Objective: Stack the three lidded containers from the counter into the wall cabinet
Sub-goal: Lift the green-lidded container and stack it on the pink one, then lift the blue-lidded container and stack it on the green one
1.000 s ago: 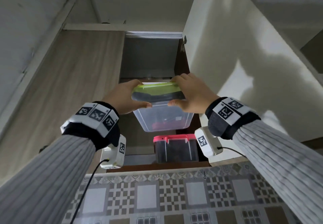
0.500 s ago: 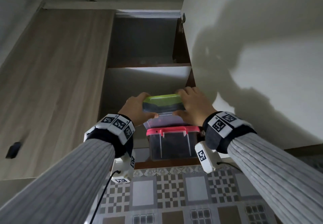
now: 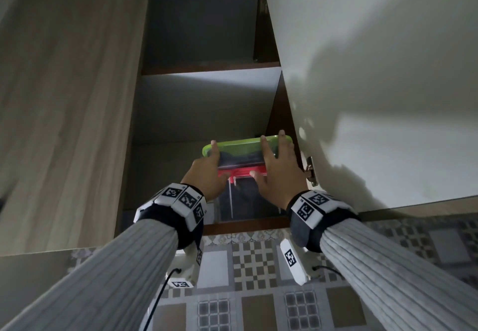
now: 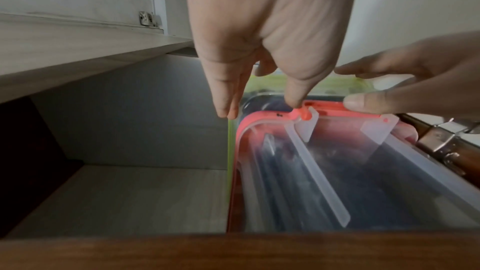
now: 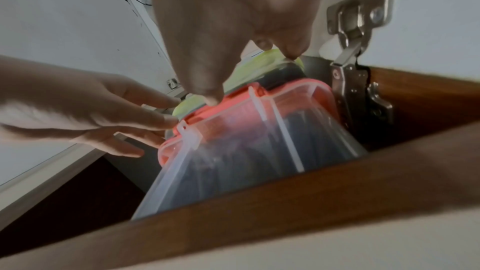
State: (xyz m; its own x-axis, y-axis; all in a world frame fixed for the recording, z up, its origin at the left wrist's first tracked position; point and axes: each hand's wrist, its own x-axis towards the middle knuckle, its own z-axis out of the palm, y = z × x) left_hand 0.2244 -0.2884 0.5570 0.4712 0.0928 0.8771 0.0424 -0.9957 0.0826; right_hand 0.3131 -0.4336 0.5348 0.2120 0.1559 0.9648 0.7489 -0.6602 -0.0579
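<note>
The green-lidded container point(image 3: 247, 153) now sat on top of the red-lidded container point(image 3: 245, 196) on the cabinet's bottom shelf point(image 3: 245, 227), hard against the right wall beside the door hinge point(image 3: 310, 170). A second ago it was carried in the air in front of the open cabinet; half a second ago it hovered just over the red lid. It had since come down and gone further back onto that lid.

The left hand point(image 3: 208, 175) lay at the container's left end with fingers straight, one fingertip up on the green lid and the thumb down at the red lid's clasp. The right hand point(image 3: 278, 173) covered the right end, fingers spread and straight up to the lid, thumb touching the red rim. Neither hand curled round the container any more; both looked open, steadying or nudging it rather than gripping.

By my judgement two containers were stacked and the third was not in view, presumably on the counter. The top container seemed square enough to let go, though its rear edge was hidden.
</note>
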